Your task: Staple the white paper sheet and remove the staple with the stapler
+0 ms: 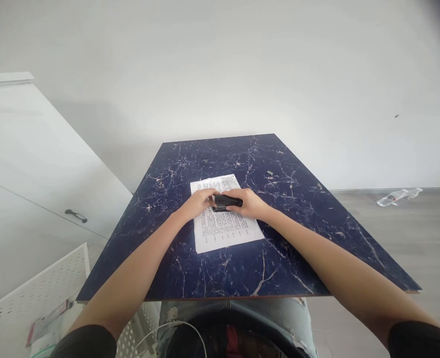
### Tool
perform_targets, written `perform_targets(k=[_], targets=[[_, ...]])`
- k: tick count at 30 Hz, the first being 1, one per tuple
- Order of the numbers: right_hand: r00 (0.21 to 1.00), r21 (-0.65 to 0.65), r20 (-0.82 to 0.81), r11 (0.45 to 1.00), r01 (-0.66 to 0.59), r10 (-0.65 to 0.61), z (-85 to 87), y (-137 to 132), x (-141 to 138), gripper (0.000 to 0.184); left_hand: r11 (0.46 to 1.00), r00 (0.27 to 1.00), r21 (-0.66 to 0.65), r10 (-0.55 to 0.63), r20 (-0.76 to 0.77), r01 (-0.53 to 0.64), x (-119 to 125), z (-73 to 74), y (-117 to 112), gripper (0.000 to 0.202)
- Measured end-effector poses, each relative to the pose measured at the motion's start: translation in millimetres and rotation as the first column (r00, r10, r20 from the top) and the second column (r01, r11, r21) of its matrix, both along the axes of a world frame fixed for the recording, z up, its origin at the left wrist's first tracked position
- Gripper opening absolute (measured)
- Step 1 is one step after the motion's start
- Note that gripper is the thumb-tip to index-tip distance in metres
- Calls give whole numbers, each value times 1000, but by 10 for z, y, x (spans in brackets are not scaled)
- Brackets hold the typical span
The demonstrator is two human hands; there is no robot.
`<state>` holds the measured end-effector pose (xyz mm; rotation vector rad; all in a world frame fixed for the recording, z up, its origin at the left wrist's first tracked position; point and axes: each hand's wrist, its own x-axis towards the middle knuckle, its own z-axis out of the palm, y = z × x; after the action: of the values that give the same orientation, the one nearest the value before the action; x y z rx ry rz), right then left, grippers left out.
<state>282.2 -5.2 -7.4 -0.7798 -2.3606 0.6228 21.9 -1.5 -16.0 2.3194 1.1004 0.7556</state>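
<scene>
A black stapler (227,201) is held level just over a stack of printed sheets (227,233) on the dark blue marbled table (212,278). Wrapped round its right end is my right hand (249,203), with the thumb on the far side and fingers curled on the near side. My left hand (202,201) grips the other end with bent fingers, partly hidden behind the wrist. The sheets lie slightly turned, and both hands cover part of their print.
A small grey piece (270,173) lies on the table beyond the papers, to the right. At the left stand a white cabinet (37,164) and a white perforated basket (48,278). Clear plastic packaging (397,197) rests on the floor at right. A pale wall rises behind the table.
</scene>
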Motion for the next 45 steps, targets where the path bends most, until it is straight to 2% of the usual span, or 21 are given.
perform_targets(k=[3, 4, 6, 7, 9, 10, 11, 13, 15, 18, 20, 23, 28, 31, 38, 45], targets=[[994, 71, 75, 995, 71, -76, 40, -46, -21, 39, 1000, 1000, -18, 11, 17, -11, -37, 49, 1, 18], [990, 105, 94, 990, 98, -108, 53, -60, -26, 41, 998, 998, -7, 57, 27, -57, -57, 58, 5, 14], [982, 152, 116, 979, 133, -152, 76, -86, -38, 45, 959, 960, 64, 275, 44, -278, -107, 49, 20, 10], [980, 158, 126, 978, 136, -156, 84, -99, -46, 46, 897, 905, 115, 423, 49, -426, -137, 28, 29, 14], [979, 143, 138, 981, 129, -149, 96, -118, -63, 44, 729, 750, 204, 660, 47, -654, -195, -43, 47, 26], [980, 130, 136, 983, 127, -145, 100, -123, -68, 43, 676, 699, 230, 714, 28, -700, -219, -89, 56, 32], [982, 118, 124, 984, 131, -145, 106, -123, -67, 42, 663, 682, 240, 731, -3, -710, -236, -136, 64, 37], [985, 92, 59, 983, 159, -164, 126, -102, -35, 40, 704, 710, 215, 701, -65, -677, -246, -218, 79, 36], [976, 74, -24, 973, 220, -219, 161, -52, 56, 40, 763, 764, 164, 641, -70, -625, -230, -262, 91, 25], [930, 104, -59, 924, 367, -362, 229, 69, 299, 42, 829, 833, 75, 549, 70, -554, -206, -244, 113, 16], [885, 154, 1, 875, 460, -465, 259, 164, 492, 42, 852, 838, 26, 510, 195, -524, -223, -202, 135, 21], [830, 176, 97, 830, 529, -550, 253, 301, 732, 41, 847, 792, -28, 508, 338, -531, -293, -159, 181, 26], [842, 63, 149, 855, 515, -518, 190, 408, 828, 37, 870, 715, -135, 469, 518, -474, -348, -191, 240, 30], [836, 63, 151, 849, 525, -528, 193, 380, 766, 42, 897, 702, -178, 429, 568, -404, -309, -202, 237, 30], [924, 10, 111, 930, 367, -366, 230, 252, 591, 37, 917, 706, -187, 392, 589, -353, -231, -157, 189, 27], [948, -15, 108, 953, 301, -298, 219, 129, 379, 36, 910, 699, -188, 405, 589, -369, -219, -171, 191, 25]])
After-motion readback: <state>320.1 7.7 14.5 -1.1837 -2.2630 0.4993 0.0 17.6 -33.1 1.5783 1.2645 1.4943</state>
